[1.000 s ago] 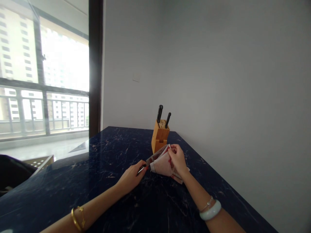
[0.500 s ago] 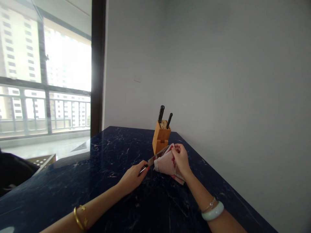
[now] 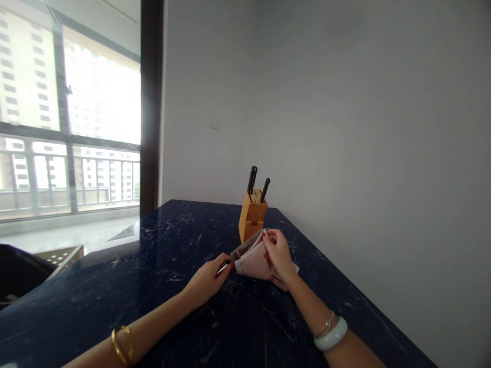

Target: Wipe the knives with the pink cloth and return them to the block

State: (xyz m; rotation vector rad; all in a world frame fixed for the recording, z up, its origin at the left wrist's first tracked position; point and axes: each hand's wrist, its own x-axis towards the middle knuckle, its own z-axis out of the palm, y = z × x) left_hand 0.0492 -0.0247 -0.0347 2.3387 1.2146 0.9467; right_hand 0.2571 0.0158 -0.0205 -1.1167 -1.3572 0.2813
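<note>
My left hand point(image 3: 208, 276) is closed around the dark handle of a knife point(image 3: 241, 249), whose blade points away and to the right. A pale pink cloth with red patches point(image 3: 253, 261) is pinched in my right hand point(image 3: 279, 252), against the blade near its tip. The cloth hangs in folds below the blade and partly hides it. Just behind the blade stands a wooden knife block point(image 3: 253, 215), upright, with black-handled knives point(image 3: 252, 180) in its top slots.
The dark blue marble-patterned table point(image 3: 184, 230) reaches to the grey wall point(image 3: 345, 153) behind and on the right. At the left are a glass window point(image 3: 102, 102) with a railing outside and a black object point(image 3: 21, 271) beside the table.
My right hand and the cloth have shifted slightly left and closer to my left hand along the blade. The whole view has also drifted a little.
</note>
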